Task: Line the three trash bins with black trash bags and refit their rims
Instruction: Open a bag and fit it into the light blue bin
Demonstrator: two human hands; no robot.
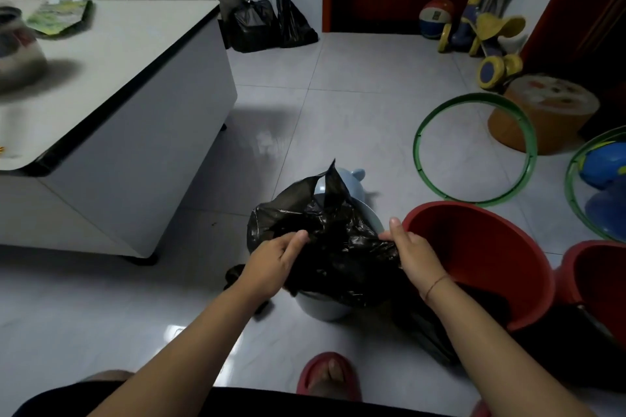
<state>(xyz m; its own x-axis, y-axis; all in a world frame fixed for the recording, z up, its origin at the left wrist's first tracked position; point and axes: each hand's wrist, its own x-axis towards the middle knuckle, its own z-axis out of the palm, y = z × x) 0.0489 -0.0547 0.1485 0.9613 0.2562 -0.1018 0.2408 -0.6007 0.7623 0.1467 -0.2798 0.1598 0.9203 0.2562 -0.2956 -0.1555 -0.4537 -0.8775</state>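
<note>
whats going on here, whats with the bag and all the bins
A person is opening a black trash bag over a pale blue bin. The left hand and the right hand each pinch the bag's edge. The bag sits bunched on top of the bin, not yet spread over it. Two red bins stand to the right, and two green rims lie on the floor beyond, not refitted.

Home living room, tiled floor (338, 85), coffee table (135, 54), child's scooter (481, 27), ball (435, 17)
</note>
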